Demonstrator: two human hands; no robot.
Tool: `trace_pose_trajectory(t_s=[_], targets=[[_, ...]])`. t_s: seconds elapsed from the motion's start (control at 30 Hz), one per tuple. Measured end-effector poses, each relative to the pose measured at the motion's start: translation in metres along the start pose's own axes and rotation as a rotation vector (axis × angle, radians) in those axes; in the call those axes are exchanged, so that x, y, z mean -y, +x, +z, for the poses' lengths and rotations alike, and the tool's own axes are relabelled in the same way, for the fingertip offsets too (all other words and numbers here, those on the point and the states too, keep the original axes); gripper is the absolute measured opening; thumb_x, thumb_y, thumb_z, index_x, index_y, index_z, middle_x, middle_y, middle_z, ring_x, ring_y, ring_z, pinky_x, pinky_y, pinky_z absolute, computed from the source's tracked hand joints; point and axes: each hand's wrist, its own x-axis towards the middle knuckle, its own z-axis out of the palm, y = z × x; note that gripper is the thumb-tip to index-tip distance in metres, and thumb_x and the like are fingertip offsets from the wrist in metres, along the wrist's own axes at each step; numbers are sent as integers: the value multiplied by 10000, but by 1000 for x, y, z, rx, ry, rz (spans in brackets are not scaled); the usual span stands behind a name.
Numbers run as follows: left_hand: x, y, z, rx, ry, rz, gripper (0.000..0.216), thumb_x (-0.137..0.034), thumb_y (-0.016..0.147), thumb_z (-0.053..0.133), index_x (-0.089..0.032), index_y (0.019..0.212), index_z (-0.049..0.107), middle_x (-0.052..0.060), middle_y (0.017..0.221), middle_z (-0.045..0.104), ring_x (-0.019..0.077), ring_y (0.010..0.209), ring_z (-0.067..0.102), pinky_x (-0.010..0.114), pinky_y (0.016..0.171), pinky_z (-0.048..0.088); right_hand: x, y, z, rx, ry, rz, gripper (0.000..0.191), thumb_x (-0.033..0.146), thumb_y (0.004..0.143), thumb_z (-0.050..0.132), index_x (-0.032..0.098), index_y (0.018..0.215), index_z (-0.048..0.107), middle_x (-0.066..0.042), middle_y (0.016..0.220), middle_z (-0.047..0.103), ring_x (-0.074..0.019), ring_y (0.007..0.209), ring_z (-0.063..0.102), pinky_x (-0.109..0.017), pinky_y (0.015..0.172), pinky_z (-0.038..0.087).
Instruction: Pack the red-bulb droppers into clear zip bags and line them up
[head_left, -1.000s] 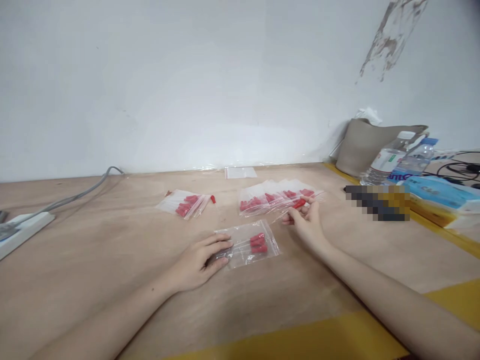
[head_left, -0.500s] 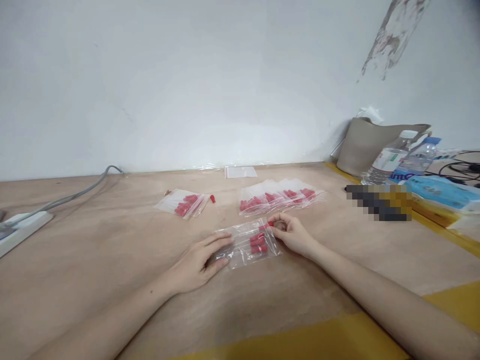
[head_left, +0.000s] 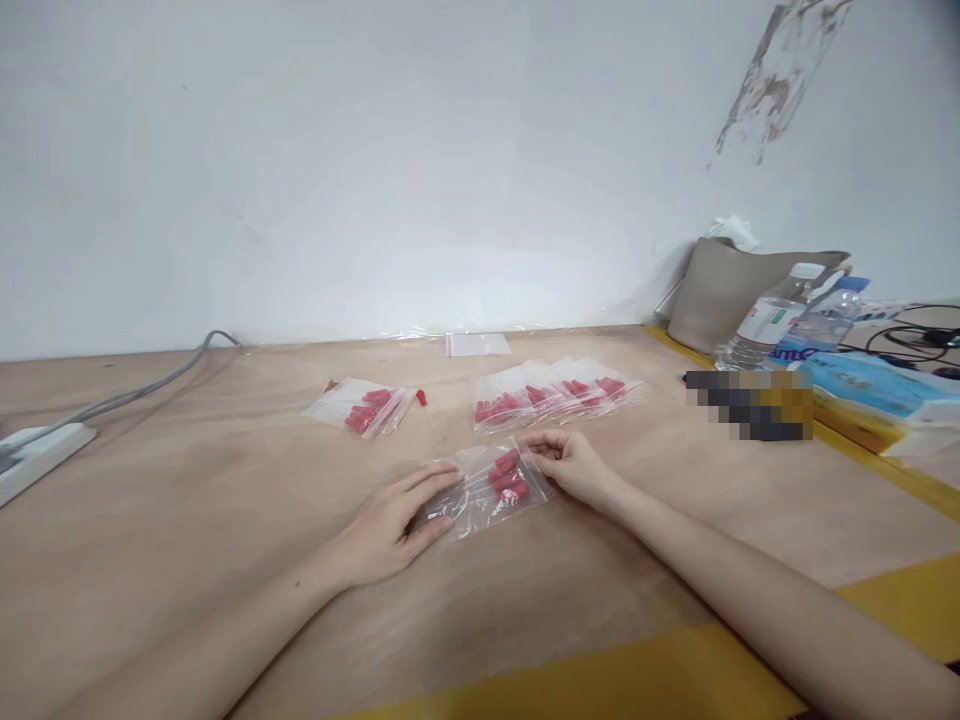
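A clear zip bag lies on the table in front of me, with several droppers inside, their red rubber bulbs toward the bag's right end. My left hand holds the bag's left end down, fingers over its upper side and thumb along the lower. At the right end, my right hand has its fingers bent in a pinch at the bag's upper corner by the zip strip. Its fingertips are partly hidden. One loose dropper with a red bulb lies farther back.
A filled zip bag lies back left, and a row of overlapping filled bags back right. A flat bag lies near the wall. At right are bottles, a beige bin and a blue pack; a power strip is left.
The dropper that was in my right fingers at the bag's mouth now lies inside with the others. My right hand has shifted slightly left to the bag's edge; the left stays put.
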Motion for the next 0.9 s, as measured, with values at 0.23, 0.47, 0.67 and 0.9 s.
trace_pose_trajectory(t_s=[0.23, 0.47, 0.67, 0.9], targets=[[1, 0, 1, 0, -2, -8, 406, -314, 890, 453, -256, 1291, 417, 46, 1338, 431, 205, 1212, 420, 379, 1003, 372, 4, -3, 1, -18, 26, 61, 452, 374, 529, 764, 158, 893, 605, -45, 782, 681, -156, 664, 635, -270, 588, 490], [0, 0, 1, -1, 6, -14, 403, -314, 892, 451, -258, 1290, 422, 47, 1335, 437, 211, 1206, 427, 390, 993, 382, 10, -5, 0, 141, -59, 117, 273, 360, 606, 696, 145, 748, 606, 5, 598, 625, -86, 488, 540, -209, 478, 422], [2, -1, 2, 2, 20, -4, 374, -322, 890, 455, -264, 1259, 475, 45, 1339, 437, 218, 1197, 442, 393, 983, 397, 21, 2, -13, -81, -440, -36, 114, 230, 691, 575, 139, 751, 609, 12, 588, 592, -78, 486, 490, -206, 481, 385], [2, -1, 3, -26, -21, 13, 372, -293, 880, 477, -254, 1249, 494, 55, 1348, 427, 230, 1199, 441, 390, 988, 395, 47, 62, 48, -54, -831, -270, 70, 123, 664, 603, 144, 728, 621, -51, 746, 655, -167, 758, 597, -274, 728, 432]])
